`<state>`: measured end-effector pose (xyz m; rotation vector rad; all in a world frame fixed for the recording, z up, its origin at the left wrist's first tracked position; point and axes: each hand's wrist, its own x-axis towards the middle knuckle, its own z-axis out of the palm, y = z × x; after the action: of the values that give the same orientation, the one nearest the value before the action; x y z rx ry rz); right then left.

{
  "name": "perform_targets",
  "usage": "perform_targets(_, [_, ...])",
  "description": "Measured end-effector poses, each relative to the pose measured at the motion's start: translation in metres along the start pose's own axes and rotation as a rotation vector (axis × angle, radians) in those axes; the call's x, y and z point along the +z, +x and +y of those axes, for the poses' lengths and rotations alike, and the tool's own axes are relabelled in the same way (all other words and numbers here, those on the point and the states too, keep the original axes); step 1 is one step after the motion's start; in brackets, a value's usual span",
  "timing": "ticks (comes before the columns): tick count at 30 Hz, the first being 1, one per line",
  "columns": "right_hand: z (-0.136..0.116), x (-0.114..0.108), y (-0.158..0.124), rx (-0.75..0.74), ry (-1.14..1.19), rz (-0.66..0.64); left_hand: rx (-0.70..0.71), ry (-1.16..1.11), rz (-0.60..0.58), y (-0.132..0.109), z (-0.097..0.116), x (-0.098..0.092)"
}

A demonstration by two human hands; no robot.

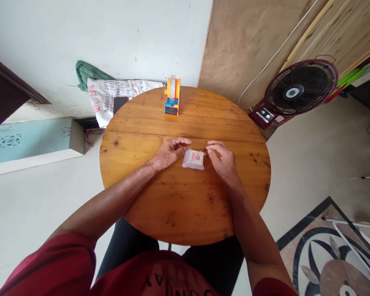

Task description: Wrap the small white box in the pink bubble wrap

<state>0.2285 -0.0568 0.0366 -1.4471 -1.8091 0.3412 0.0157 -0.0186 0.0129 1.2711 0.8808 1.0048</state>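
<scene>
A small white wrapped packet (193, 159) with a red round mark lies flat on the round wooden table (185, 205). My left hand (170, 152) rests on the table just left of the packet, its fingers curled, the fingertips touching the packet's left upper corner. On the packet's right side is my right hand (222, 159), fingers bent and close together, with the tips at the packet's upper right corner. Neither hand lifts the packet off the wood.
An orange and blue holder (172, 98) with a grey strip stands at the table's far edge. A dark flat thing (119, 103) and a printed white sack (111, 96) lie beyond the left edge. A floor fan (297, 91) stands to the right.
</scene>
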Motion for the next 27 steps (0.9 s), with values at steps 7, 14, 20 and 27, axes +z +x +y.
perform_targets(7, [0.0034, -0.0026, 0.0005, 0.018, 0.001, 0.027, 0.002, 0.019, 0.046, 0.002, -0.0015, -0.0018])
perform_targets(14, [0.008, -0.0028, -0.0008, 0.15, 0.061, 0.057, -0.008, -0.024, 0.036, 0.0038, -0.0018, -0.0034])
perform_targets(20, [0.0061, -0.0021, -0.0005, 0.117, 0.057, 0.067, 0.022, 0.072, 0.062, 0.0047, 0.0027, -0.0063])
perform_targets(27, [0.007, -0.0015, -0.0001, 0.06, 0.038, 0.079, 0.014, 0.125, 0.134, 0.0078, 0.0043, -0.0103])
